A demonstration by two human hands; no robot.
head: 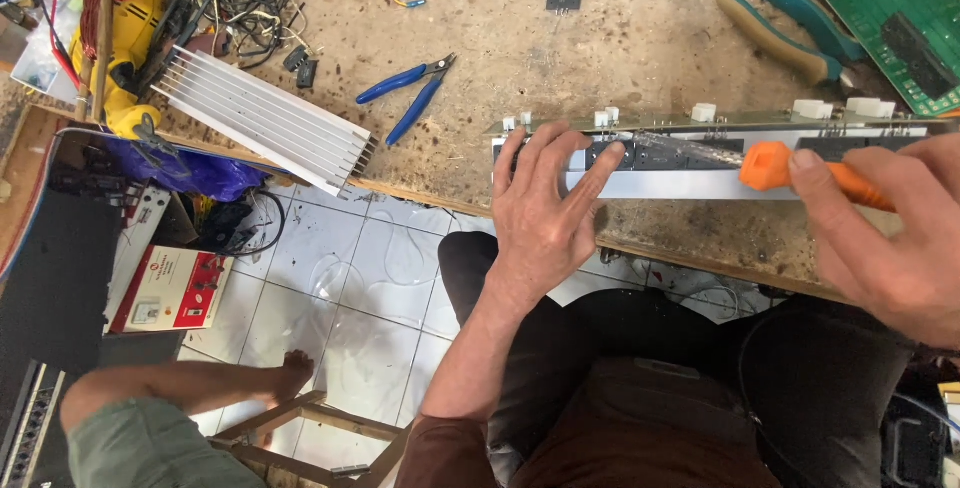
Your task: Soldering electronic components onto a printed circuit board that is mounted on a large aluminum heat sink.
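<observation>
Pressing our flat, open left hand [545, 193] on the long metal bar [680, 184], we find it stiff and hard. Our right hand [885, 238] grips the orange screwdriver [800, 173].

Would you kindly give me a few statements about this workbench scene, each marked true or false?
1. The right hand holds a screwdriver with an orange handle. True.
2. The left hand grips the blue-handled pliers. False: it lies flat on the long metal bar with black components; the pliers lie untouched on the bench.
3. A ribbed aluminium heat sink sits at the left edge of the wooden bench. True.
4. The green circuit board lies on the tiled floor. False: it lies on the bench at the top right.
5. The yellow power drill is in the right hand. False: it rests at the far left among cables.
</observation>
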